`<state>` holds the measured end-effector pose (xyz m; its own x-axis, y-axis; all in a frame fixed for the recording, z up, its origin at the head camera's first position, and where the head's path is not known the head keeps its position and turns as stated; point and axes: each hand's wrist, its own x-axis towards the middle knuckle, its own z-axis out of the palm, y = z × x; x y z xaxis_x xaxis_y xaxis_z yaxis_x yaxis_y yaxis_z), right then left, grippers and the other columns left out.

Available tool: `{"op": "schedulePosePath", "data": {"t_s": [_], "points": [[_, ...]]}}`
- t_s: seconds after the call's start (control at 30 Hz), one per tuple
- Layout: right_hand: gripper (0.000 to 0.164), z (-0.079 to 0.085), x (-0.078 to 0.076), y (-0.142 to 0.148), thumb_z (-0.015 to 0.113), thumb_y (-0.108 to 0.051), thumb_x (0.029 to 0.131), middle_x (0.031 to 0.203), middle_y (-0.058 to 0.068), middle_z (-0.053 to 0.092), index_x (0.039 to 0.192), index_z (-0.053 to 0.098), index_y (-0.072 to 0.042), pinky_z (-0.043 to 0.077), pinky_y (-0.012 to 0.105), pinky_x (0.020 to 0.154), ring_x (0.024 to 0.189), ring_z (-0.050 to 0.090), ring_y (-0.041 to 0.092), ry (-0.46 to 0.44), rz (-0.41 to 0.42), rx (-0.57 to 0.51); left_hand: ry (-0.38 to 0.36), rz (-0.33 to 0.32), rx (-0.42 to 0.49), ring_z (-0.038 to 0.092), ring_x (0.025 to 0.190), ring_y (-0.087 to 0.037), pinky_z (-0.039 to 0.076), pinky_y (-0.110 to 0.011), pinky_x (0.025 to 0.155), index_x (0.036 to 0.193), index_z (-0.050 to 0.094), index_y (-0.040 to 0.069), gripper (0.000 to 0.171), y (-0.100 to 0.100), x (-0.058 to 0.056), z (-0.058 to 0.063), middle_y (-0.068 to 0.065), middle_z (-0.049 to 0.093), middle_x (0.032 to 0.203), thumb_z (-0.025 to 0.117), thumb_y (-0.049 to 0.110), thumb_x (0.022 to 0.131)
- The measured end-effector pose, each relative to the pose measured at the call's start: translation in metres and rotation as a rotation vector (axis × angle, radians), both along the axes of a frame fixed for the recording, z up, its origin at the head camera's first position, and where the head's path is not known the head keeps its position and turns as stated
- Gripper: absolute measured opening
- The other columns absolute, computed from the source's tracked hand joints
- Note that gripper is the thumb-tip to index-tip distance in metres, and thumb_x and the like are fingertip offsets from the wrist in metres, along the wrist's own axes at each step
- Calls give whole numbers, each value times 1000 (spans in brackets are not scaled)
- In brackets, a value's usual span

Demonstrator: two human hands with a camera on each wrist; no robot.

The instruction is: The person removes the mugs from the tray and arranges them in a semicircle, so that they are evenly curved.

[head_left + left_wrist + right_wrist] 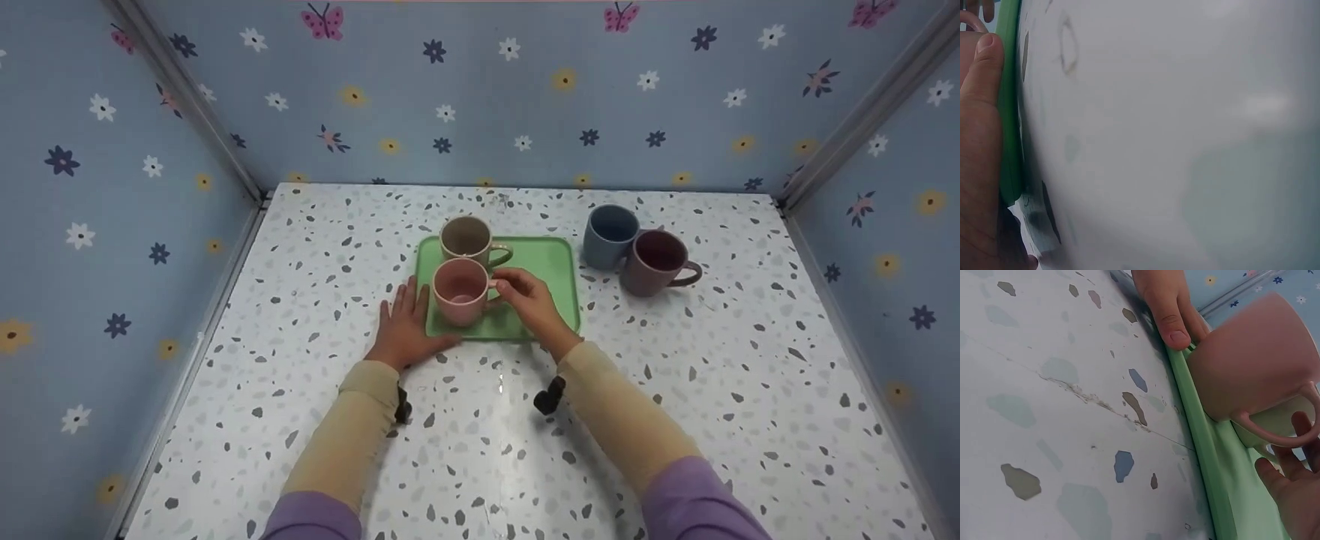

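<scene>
A pink mug stands upright on a green tray, close in front of a beige-brown mug with a green-toned handle. My right hand is at the pink mug's handle, its fingers curled about the loop; in the right wrist view one fingertip shows within the handle. My left hand lies with fingers spread at the tray's left front corner, thumb along the front rim. In the left wrist view that thumb overlaps the tray's edge.
A blue mug and a dark maroon mug stand close together on the table right of the tray, the maroon one's handle pointing right. Blue patterned panels wall in the speckled white table at the back and sides.
</scene>
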<state>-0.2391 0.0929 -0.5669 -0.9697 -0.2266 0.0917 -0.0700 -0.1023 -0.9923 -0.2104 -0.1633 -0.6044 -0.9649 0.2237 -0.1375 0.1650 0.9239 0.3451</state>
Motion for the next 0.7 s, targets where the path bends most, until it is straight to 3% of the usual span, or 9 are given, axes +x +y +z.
{"op": "schedulePosePath", "data": {"t_s": [0.1, 0.17, 0.37, 0.5, 0.7], "points": [[30, -3, 1, -4, 63, -5, 100, 109, 12, 69, 126, 61, 11, 49, 60, 98, 113, 58, 47, -14, 17, -26, -5, 4, -4, -8, 155, -35, -3, -60, 122, 163, 3, 10, 125, -1, 0, -1, -12, -12, 169, 47, 91, 78], [29, -4, 2, -6, 63, -5, 99, 105, 9, 69, 124, 62, 10, 50, 60, 96, 109, 59, 48, -21, 14, -35, -3, 2, 6, -8, 155, -35, -3, -60, 121, 163, 3, 9, 125, -1, 0, -1, -12, -12, 169, 47, 90, 78], [25, -6, 2, -12, 62, -3, 99, 108, 21, 69, 120, 64, 10, 52, 58, 93, 94, 67, 22, -40, -40, -15, 3, 2, 15, -7, 155, -35, -3, -60, 121, 163, 4, 9, 124, -1, 0, -1, -12, -12, 169, 48, 89, 79], [22, -6, 4, -14, 61, -2, 100, 113, 24, 68, 120, 65, 8, 55, 54, 93, 94, 68, 20, -57, -61, 11, 2, 4, 19, -8, 155, -35, -3, -60, 121, 163, 3, 10, 124, -1, 0, -2, -12, -12, 169, 48, 90, 78], [19, -5, 2, -17, 61, -2, 100, 108, 19, 71, 115, 65, 7, 58, 49, 87, 93, 69, 27, -37, -92, 72, 5, 8, 26, -8, 155, -34, -4, -60, 121, 163, 3, 11, 123, -1, 0, -1, -12, -11, 169, 49, 89, 79]]}}
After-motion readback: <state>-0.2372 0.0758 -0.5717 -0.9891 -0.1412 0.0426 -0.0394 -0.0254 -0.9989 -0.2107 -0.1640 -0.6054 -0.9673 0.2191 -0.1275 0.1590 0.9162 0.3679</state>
